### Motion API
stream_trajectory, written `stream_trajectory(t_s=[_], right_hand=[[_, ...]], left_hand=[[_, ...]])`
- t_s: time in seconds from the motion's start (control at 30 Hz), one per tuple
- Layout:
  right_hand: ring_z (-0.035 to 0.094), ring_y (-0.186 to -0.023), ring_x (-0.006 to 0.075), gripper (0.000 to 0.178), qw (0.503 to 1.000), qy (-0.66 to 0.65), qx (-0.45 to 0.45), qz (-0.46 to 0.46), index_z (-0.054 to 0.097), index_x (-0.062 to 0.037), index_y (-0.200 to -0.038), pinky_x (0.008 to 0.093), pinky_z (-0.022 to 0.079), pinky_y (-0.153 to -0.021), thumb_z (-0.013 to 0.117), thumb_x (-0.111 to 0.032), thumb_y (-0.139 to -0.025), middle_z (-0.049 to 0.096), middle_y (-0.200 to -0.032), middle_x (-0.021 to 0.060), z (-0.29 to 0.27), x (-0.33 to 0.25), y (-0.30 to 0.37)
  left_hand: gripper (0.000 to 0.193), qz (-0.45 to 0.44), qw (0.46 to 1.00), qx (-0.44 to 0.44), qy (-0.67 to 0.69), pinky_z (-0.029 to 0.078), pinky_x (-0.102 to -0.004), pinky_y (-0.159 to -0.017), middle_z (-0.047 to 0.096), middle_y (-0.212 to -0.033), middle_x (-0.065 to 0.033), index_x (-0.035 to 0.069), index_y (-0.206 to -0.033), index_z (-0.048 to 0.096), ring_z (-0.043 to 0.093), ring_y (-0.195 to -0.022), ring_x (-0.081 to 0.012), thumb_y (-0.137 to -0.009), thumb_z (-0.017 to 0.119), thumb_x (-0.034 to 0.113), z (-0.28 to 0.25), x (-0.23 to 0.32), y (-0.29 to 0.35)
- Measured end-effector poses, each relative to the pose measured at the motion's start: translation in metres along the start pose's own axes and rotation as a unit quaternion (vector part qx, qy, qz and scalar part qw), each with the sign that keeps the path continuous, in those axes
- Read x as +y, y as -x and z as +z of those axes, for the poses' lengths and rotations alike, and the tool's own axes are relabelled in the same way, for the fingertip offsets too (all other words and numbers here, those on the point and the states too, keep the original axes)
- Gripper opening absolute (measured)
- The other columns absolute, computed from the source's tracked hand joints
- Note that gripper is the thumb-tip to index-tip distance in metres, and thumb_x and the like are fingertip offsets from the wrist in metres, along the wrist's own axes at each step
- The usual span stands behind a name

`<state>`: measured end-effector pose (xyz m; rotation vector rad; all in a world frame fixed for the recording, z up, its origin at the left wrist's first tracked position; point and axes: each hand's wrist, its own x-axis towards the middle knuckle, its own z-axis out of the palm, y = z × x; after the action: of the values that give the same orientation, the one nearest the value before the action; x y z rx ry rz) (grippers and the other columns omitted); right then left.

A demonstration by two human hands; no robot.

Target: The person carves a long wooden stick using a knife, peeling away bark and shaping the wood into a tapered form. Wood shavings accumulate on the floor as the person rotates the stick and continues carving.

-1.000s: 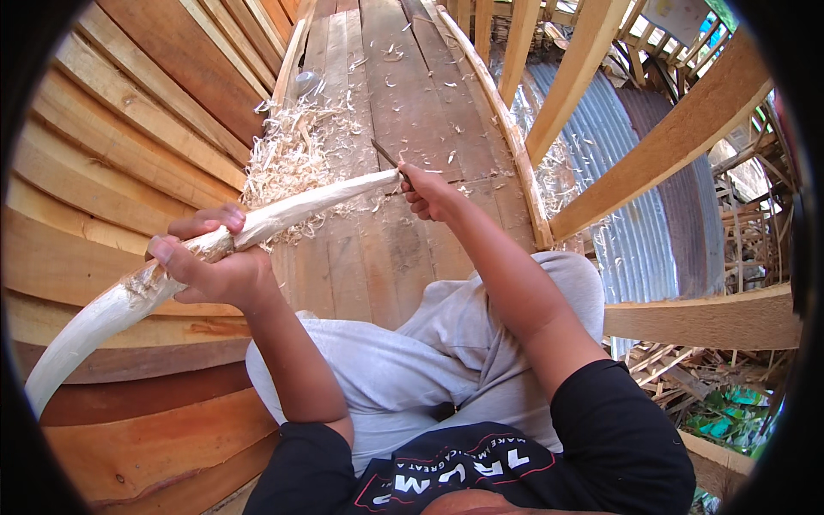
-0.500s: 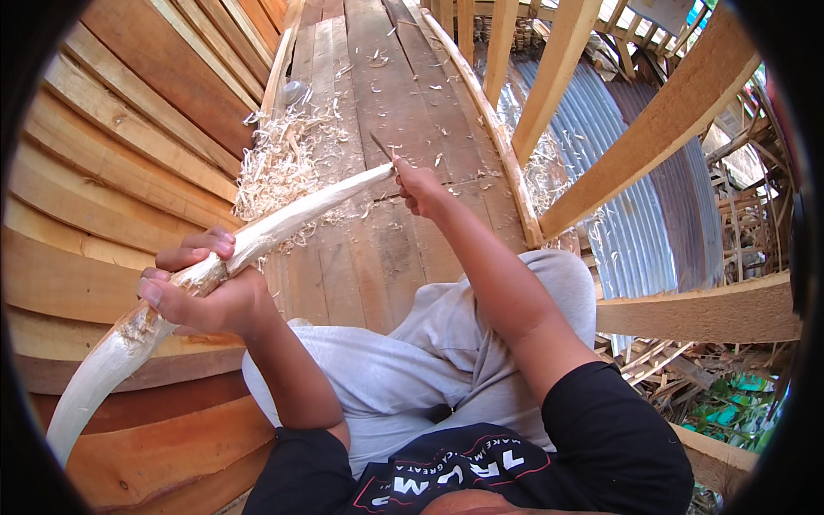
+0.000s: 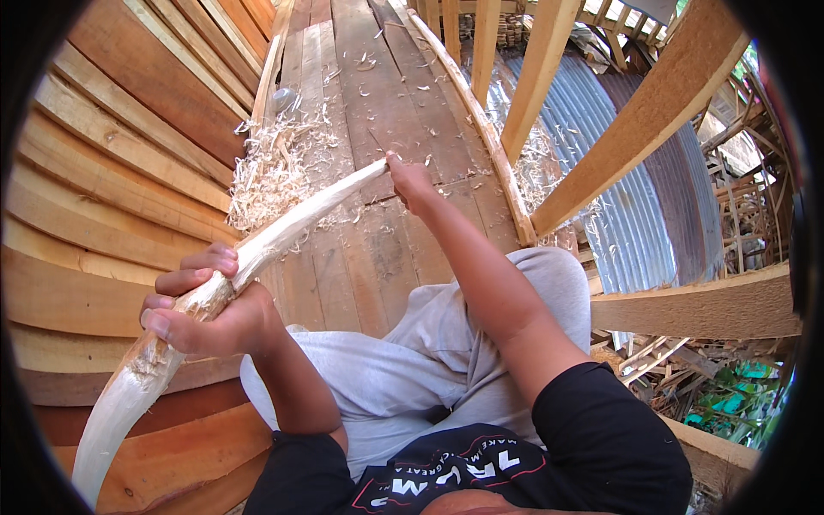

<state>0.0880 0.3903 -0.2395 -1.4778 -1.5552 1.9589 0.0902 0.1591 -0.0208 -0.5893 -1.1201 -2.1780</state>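
Observation:
A long, pale, peeled wooden pole [image 3: 296, 219] slants from the lower left up to the middle of the view. Around its thicker, rougher part my left hand [image 3: 210, 305] is closed, fingers over the top and thumb along the near side. My right hand [image 3: 410, 182] is closed at the pole's thin far end. From this fist a narrow dark knife blade [image 3: 375, 140] points up and away; its handle is hidden in my fingers. Blade and pole tip lie close together, and I cannot tell whether they touch.
Curly wood shavings [image 3: 270, 176] are heaped on the plank floor [image 3: 360, 266] beside the left plank wall [image 3: 103, 163]. A clear round container [image 3: 285, 99] stands behind the heap. Upright posts [image 3: 541, 81] and a low rail [image 3: 481, 120] edge the right side, with corrugated metal sheets [image 3: 627, 197] beyond.
The pole's near end has swung a little to the right and down. My right hand has turned slightly at the far tip, and less of the knife blade shows. Both grips stay closed.

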Motion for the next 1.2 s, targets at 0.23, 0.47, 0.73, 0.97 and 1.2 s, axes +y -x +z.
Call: stream_trajectory(t_s=[0.23,0.47,0.73,0.97,1.2], right_hand=[[0.064,-0.091,0.0315,0.058,0.998,0.060,0.025,-0.018,0.066,0.0067,-0.096,0.0410,0.048,-0.079,0.058,-0.050,-0.085,0.067,-0.096,0.0214,0.007,0.008,-0.008],[0.039,-0.042,0.0127,0.050,0.972,0.016,0.233,0.034,0.059,-0.0026,-0.077,0.0327,0.034,-0.040,0.058,-0.052,-0.087,0.052,-0.062,0.0053,-0.072,0.049,-0.111],[0.048,-0.048,0.0167,0.050,0.988,0.132,-0.075,-0.003,0.062,0.0013,-0.094,0.0329,0.039,-0.044,0.050,-0.047,-0.092,0.055,-0.064,0.0068,-0.076,-0.025,-0.008],[0.046,-0.052,0.0135,0.036,0.976,-0.096,0.197,-0.009,0.051,-0.0033,-0.101,0.0278,0.036,-0.040,0.041,-0.038,-0.098,0.048,-0.070,0.0051,-0.096,-0.025,-0.027],[0.064,-0.061,0.0289,0.034,0.991,0.018,0.002,-0.133,0.059,0.0044,-0.105,0.0366,0.049,-0.052,0.056,-0.021,-0.082,0.065,-0.085,0.0181,-0.069,0.004,-0.010]], left_hand=[[0.037,-0.016,0.999,0.036,-0.030,0.037,-0.0326,-0.052,0.038,-0.057,0.0006,0.017,-0.075,0.035,0.044,-0.045,-0.0153,-0.086,0.054,0.046,-0.001,0.009,0.001],[0.038,0.063,0.990,0.121,-0.023,0.038,-0.0304,-0.050,0.036,-0.057,0.0014,0.016,-0.074,0.036,0.042,-0.043,-0.0145,-0.087,0.053,0.047,-0.012,0.051,-0.046],[0.037,0.107,0.985,0.117,-0.072,0.039,-0.0306,-0.051,0.038,-0.056,0.0006,0.016,-0.073,0.036,0.045,-0.045,-0.0154,-0.084,0.057,0.044,-0.043,0.045,-0.066],[0.038,0.039,0.994,0.106,-0.014,0.039,-0.0305,-0.049,0.039,-0.058,-0.0017,0.014,-0.075,0.038,0.045,-0.044,-0.0164,-0.085,0.058,0.045,-0.045,0.043,-0.064],[0.043,0.009,0.998,0.067,-0.016,0.042,-0.0348,-0.053,0.040,-0.054,-0.0025,0.012,-0.070,0.036,0.047,-0.044,-0.0183,-0.085,0.056,0.046,-0.040,0.021,-0.056]])
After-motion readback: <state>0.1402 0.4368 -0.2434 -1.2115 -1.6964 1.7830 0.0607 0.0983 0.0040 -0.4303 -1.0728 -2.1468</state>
